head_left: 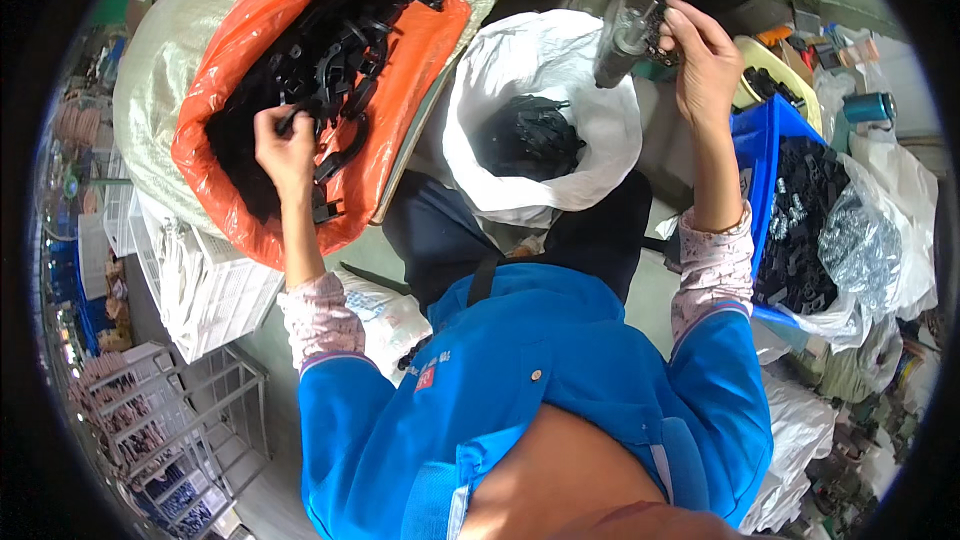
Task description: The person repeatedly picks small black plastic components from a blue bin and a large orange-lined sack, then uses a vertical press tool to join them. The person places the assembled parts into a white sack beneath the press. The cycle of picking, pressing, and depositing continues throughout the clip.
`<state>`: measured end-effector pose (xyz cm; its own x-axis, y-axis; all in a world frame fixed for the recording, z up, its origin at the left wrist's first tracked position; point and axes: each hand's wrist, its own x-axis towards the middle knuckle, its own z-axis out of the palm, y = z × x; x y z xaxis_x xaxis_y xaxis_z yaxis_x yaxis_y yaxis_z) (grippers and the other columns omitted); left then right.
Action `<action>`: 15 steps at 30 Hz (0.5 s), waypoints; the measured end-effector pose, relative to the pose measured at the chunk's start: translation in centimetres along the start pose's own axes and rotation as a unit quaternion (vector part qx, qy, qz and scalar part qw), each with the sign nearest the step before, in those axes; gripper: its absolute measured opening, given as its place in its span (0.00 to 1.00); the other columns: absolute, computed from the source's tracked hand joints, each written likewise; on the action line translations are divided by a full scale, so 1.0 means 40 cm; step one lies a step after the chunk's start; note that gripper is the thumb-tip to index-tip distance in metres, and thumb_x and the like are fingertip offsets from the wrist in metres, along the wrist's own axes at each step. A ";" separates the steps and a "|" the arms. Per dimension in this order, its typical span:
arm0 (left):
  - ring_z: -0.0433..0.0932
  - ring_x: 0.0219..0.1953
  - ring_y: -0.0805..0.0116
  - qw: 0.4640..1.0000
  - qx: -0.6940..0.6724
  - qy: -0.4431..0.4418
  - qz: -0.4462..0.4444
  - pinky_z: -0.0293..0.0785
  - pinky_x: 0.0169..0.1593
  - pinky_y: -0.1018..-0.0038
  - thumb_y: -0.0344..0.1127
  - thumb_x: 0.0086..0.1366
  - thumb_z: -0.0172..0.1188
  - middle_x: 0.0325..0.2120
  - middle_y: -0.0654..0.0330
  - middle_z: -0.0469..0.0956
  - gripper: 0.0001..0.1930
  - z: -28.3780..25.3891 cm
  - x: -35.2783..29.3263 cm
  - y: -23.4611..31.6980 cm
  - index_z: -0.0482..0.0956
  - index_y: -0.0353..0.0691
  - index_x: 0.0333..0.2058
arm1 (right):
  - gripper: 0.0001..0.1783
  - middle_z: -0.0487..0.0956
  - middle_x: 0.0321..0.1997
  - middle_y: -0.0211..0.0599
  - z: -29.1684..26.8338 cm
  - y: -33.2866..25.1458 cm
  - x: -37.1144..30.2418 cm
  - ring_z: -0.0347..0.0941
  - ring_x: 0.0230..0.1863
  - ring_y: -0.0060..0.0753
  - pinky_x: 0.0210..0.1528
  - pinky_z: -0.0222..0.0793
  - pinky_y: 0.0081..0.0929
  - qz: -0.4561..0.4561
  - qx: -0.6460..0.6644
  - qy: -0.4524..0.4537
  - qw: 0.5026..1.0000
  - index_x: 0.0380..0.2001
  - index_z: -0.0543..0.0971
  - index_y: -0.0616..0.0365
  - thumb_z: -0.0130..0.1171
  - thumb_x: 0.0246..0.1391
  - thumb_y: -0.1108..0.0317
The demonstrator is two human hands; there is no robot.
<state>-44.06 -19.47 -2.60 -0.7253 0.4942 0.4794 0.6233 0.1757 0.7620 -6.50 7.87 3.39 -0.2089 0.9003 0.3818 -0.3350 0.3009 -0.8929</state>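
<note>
My left hand (287, 148) reaches into an orange plastic bag (395, 165) at the left, its fingers closed on a black plastic part (291, 121). Many curved black plastic parts (345, 65) fill this bag. Raised at the upper right, my right hand (705, 65) has thumb and fingers pinched beside a grey metal machine head (622, 45). Something small and dark is at those fingertips; its kind cannot be made out. Between my hands, a white sack (610, 135) stands with its mouth wide, and black parts (530, 135) lie at its bottom.
Right of my right arm stands a blue bin (762, 165) with black parts and a clear bag (862, 240). Behind it sits a yellowish tub (750, 90). White crates (205, 290) and a metal rack (190, 430) are at the left. My knees flank the white sack.
</note>
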 end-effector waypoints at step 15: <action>0.70 0.55 0.53 0.301 -0.752 -0.231 -0.540 0.69 0.59 0.63 0.14 0.54 0.51 0.50 0.44 0.70 0.23 0.378 -0.345 0.296 0.65 0.26 0.50 | 0.09 0.81 0.30 0.37 -0.070 -0.085 -0.178 0.77 0.30 0.22 0.33 0.72 0.19 -0.042 -0.271 0.009 0.962 0.36 0.82 0.60 0.61 0.51 0.69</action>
<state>-22.25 -11.35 -6.79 0.0667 0.9665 -0.2478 -0.9905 0.0343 -0.1328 -1.32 1.31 3.03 -0.1853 0.8695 0.4580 0.1787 0.4881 -0.8543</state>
